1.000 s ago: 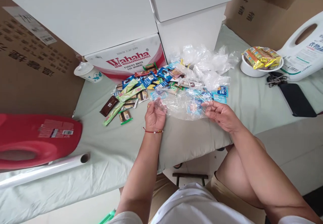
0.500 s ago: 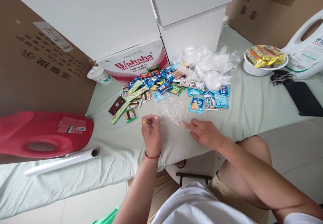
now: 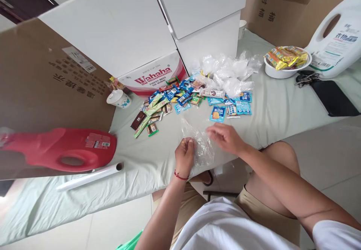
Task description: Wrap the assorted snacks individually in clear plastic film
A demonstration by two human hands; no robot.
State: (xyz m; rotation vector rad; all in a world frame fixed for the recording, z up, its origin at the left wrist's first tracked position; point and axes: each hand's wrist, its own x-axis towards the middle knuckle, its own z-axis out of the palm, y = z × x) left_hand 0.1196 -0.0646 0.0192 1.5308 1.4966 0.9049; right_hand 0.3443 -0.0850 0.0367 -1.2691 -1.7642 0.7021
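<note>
A crumpled clear plastic bag hangs over the near part of the cloth, its edge pinched between the thumb and fingers of my left hand. Just right of the bag is my right hand, fingers loosely bent and slightly apart, with nothing visible in them. Beyond my hands lies a pile of small wrapped snacks. Nearest to my right hand is a blue snack packet. Several more clear plastic bags are heaped behind the packets.
At left lie a red jug and a white roll. A paper cup stands by the Wahaha box. To the right are a white bowl of yellow packets, a white jug, keys and a black phone.
My left hand has moved right and gripped the clear bag, drawing it nearer to me. My right hand has lifted off the bag. The camera view has shifted.
</note>
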